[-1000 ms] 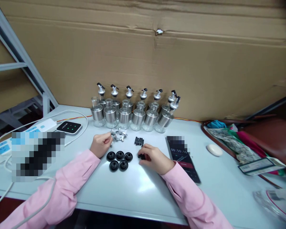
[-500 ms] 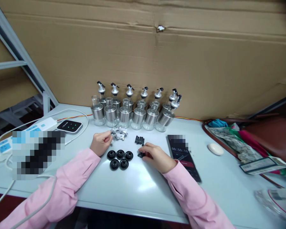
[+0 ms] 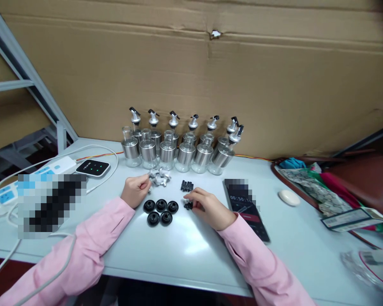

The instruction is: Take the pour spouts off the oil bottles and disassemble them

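My left hand (image 3: 135,191) is closed beside a small pile of silver pourer spouts (image 3: 160,177); whatever its curled fingers hold is hidden. Over a little heap of tiny black parts (image 3: 188,205) hovers my right hand (image 3: 210,207), fingers bent and apart, with no held piece visible. Just beyond it lie several short black levers (image 3: 187,185) side by side. Between the hands, several round black stoppers (image 3: 161,206) are set out in two rows. Glass bottles with steel bands (image 3: 167,152) stand behind, the front ones mostly uncapped. Assembled pourers (image 3: 173,120) top the back row.
A phone (image 3: 247,210) showing a timer lies right of my right hand, with a white oval object (image 3: 289,197) farther right. A power strip (image 3: 35,180), cables and a black device (image 3: 92,168) occupy the left. Cardboard (image 3: 191,76) walls off the back.
My right hand's fingers have lifted and spread slightly over the tiny black parts, showing more of them. The left hand stays closed in the same spot.
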`<state>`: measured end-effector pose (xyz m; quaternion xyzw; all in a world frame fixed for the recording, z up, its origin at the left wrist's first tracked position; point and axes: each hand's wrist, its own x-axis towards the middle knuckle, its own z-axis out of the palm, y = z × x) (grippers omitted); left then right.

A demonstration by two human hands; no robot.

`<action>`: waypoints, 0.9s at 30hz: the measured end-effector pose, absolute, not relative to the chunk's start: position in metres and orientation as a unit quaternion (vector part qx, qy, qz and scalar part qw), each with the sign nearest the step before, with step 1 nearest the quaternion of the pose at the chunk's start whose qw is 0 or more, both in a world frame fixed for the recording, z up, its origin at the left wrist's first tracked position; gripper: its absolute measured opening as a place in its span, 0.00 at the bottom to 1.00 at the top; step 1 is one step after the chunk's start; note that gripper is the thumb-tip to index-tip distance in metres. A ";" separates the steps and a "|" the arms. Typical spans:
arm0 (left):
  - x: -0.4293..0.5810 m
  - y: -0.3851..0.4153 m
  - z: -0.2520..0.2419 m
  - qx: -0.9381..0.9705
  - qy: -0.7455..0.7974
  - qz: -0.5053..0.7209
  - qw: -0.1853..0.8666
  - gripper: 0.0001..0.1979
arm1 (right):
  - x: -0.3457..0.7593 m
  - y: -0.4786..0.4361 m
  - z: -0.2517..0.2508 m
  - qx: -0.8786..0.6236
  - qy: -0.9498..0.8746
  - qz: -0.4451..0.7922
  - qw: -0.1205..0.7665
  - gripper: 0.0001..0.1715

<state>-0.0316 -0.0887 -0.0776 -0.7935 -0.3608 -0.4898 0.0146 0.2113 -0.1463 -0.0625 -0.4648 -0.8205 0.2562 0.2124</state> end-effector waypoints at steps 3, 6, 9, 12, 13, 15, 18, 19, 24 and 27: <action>-0.032 -0.089 -0.077 -0.794 -0.360 -0.490 0.015 0.18 | 0.212 -0.146 -0.061 -0.482 -0.817 0.251 0.194 0.24; -0.032 -0.089 -0.076 -0.793 -0.360 -0.491 0.018 0.18 | 0.212 -0.147 -0.057 -0.493 -0.816 0.245 0.174 0.22; -0.031 -0.089 -0.077 -0.792 -0.359 -0.493 0.020 0.18 | 0.211 -0.148 -0.056 -0.499 -0.815 0.239 0.171 0.20; -0.031 -0.088 -0.077 -0.794 -0.357 -0.492 0.018 0.18 | 0.211 -0.148 -0.058 -0.500 -0.817 0.229 0.173 0.19; -0.031 -0.088 -0.077 -0.794 -0.357 -0.491 0.018 0.18 | 0.211 -0.148 -0.058 -0.497 -0.820 0.227 0.172 0.18; -0.031 -0.089 -0.077 -0.795 -0.358 -0.490 0.016 0.18 | 0.210 -0.148 -0.058 -0.490 -0.825 0.226 0.168 0.18; -0.031 -0.089 -0.077 -0.795 -0.361 -0.487 0.013 0.18 | 0.209 -0.148 -0.057 -0.485 -0.828 0.226 0.167 0.17; -0.031 -0.089 -0.077 -0.796 -0.362 -0.485 0.013 0.18 | 0.209 -0.148 -0.057 -0.484 -0.829 0.226 0.168 0.17; -0.031 -0.089 -0.077 -0.798 -0.362 -0.482 0.013 0.18 | 0.207 -0.151 -0.056 -0.460 -0.836 0.241 0.179 0.20; -0.031 -0.089 -0.076 -0.798 -0.357 -0.486 0.016 0.18 | 0.204 -0.151 -0.056 -0.468 -0.831 0.244 0.177 0.18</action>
